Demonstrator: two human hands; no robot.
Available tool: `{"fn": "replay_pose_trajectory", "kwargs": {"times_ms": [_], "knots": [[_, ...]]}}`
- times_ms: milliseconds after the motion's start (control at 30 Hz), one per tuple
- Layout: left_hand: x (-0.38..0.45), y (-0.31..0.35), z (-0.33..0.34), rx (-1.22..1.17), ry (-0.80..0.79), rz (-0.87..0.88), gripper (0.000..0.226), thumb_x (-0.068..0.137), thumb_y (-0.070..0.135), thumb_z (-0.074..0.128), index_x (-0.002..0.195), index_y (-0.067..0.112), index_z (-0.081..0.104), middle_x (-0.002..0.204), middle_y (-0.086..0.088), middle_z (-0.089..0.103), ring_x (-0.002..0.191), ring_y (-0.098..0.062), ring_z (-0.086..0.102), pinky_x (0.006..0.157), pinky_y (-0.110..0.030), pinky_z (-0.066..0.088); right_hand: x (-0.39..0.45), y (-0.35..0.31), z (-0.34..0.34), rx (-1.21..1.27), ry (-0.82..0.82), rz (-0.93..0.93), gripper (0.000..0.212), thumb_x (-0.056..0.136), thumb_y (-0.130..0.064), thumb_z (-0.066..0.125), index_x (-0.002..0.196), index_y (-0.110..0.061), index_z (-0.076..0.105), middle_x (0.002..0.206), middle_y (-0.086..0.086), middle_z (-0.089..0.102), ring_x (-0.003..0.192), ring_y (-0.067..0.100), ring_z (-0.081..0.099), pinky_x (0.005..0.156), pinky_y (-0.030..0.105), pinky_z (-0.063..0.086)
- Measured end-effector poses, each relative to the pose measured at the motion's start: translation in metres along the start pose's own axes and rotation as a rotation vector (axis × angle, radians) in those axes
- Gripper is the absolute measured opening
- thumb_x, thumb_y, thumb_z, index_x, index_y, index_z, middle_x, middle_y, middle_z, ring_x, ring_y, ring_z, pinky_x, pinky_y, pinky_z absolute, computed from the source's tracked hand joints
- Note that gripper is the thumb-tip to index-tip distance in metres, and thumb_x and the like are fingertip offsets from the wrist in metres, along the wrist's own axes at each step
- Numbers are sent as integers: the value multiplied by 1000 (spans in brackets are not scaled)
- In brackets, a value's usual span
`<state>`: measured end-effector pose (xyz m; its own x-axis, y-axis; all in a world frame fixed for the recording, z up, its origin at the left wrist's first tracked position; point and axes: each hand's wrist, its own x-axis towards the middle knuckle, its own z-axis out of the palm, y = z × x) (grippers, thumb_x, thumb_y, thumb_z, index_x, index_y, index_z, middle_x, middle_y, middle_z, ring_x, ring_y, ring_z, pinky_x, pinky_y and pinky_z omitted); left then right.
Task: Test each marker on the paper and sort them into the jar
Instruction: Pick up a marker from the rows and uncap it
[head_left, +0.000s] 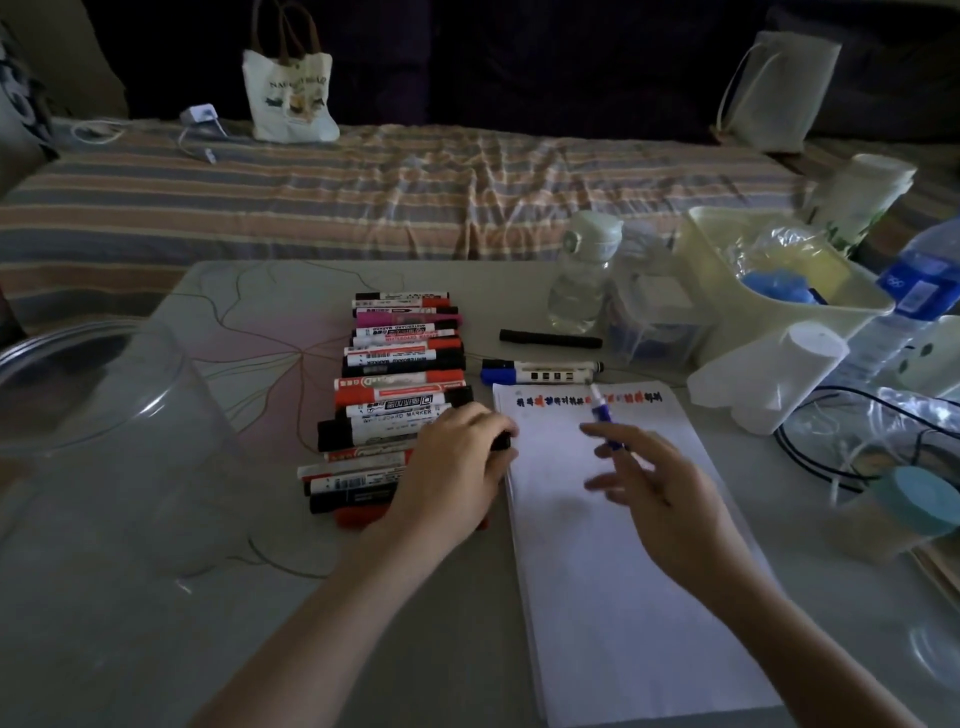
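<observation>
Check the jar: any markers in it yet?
No, the clear jar at left looks empty; the markers lie stacked on the table.

Clear glossy plastic jar (104, 441); smooth white paper (623, 571), matt; markers (400, 395) in shiny plastic (printed labels); the counter (156, 649) looks smooth, faintly glossy; the bed (363, 192) wears wrinkled striped cloth.

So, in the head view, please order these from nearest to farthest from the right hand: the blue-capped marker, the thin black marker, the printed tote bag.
From the right hand:
1. Blue-capped white marker, just beyond the white paper.
2. Thin black marker, further back, beside the bottles.
3. Printed cream tote bag, far back left on the striped bed.
</observation>
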<state>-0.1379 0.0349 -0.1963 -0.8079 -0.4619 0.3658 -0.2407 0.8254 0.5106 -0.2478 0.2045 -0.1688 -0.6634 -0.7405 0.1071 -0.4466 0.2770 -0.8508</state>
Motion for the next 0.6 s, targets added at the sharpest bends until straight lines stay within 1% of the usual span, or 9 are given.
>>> {"fn": "replay_pose_trajectory", "kwargs": {"times_ms": [33,100,167,200,267,300,400,467,600], "knots": [[3,-2,4,55,-10,19,26,91,20,62,116,18,66,113,5,63,104,-13,55,92,-34,47,4,-2,-3,116,5,42,49,98,3,42,112,-41,58,117,-9,58,100,7,66,83,25,56],[8,-6,11,140,-18,30,26,93,23,58,118,22,65,115,6,62,108,-15,53,96,-35,41,12,-6,-11,409,35,110,52,95,7,44,121,-36,59,120,-8,64,108,9,65,88,34,56],[10,-7,18,194,-10,28,23,95,23,55,115,23,66,115,6,63,109,-16,52,98,-35,36,17,-8,-16,711,51,193,52,87,3,56,126,-31,59,114,-5,70,102,11,68,83,36,57],[9,-7,22,213,-1,30,22,93,23,57,113,23,67,113,6,65,108,-16,54,97,-36,35,19,-9,-17,765,62,224,48,82,-5,62,124,-27,60,106,-3,72,94,12,70,78,35,56],[8,-7,28,253,18,43,22,88,24,64,109,24,69,108,8,68,105,-17,57,95,-38,36,27,-4,-15,683,108,267,39,75,-22,68,114,-18,65,84,-2,71,73,12,63,66,28,50],[8,-9,31,262,31,57,22,85,27,66,107,24,70,107,9,68,104,-16,57,94,-38,34,31,-1,-12,624,144,271,34,77,-28,68,108,-14,67,71,-3,65,65,12,55,60,25,45],[7,-16,34,249,59,85,21,85,37,64,100,25,72,106,11,69,103,-16,57,89,-35,30,46,7,-2,535,253,278,19,92,-27,60,95,-10,67,55,-6,51,52,8,42,53,24,39],[7,-19,34,242,56,78,26,84,43,60,97,26,73,108,10,71,103,-15,58,89,-36,31,56,9,4,487,282,263,18,95,-24,57,94,-11,69,56,-4,58,52,10,50,56,26,43],[5,-20,37,239,33,60,26,83,46,62,97,27,75,111,9,71,107,-15,59,90,-38,32,79,4,18,399,143,203,19,97,-26,53,98,-11,66,77,6,73,68,19,69,52,25,50]]}}
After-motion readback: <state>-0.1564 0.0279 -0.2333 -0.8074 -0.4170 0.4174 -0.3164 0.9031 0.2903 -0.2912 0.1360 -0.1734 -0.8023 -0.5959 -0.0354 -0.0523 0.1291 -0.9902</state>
